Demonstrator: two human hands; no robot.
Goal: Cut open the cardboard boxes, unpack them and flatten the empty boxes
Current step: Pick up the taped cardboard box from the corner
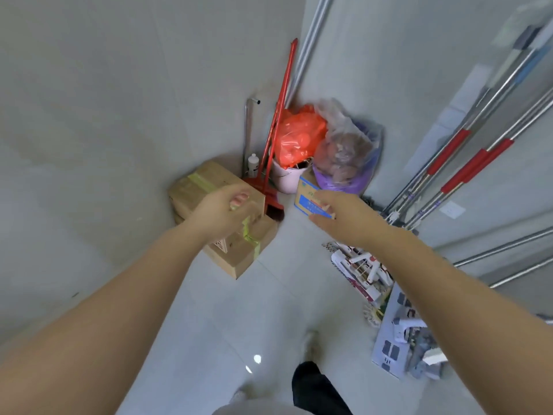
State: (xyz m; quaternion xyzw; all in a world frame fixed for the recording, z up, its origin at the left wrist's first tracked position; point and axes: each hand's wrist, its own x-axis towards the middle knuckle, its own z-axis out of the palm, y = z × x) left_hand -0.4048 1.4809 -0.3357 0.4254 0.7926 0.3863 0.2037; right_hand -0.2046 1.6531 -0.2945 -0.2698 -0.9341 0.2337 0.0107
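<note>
Left hand [220, 212] reaches out over the top box [206, 187], fingers loosely curled, nothing gripped; whether it touches the cardboard can't be told; top box sits stacked on a lower box [242, 250], both sealed with yellow-green tape [250, 235], both on the floor [269, 310] against the left wall near the room corner; behind them a red broom [278, 121] and a white bottle [253, 163] lean in the corner; next right a white bucket [285, 178] with an orange bag [299, 136], then a clear bag [347, 145] of brownish stuff; small blue-printed box [308, 196] on the floor below the bags; right hand [341, 214] stretched toward it, fingers relaxed and apart, holding nothing; far right, flat printed cartons [389, 333] along the right wall and metal poles [466, 163] leaning.

Step, as I judge it: reach for a sealed box, nothing cut or unpacked yet; next move calls for gripping the top box at both sides and pulling it out onto open floor, then a blade for the tape; no cutter in view.

Hard to make out: box print blurred; lower box half covered by the upper one and the left hand; blue box partly behind right hand; bag contents unclear; person's feet cut off at the bottom edge.
</note>
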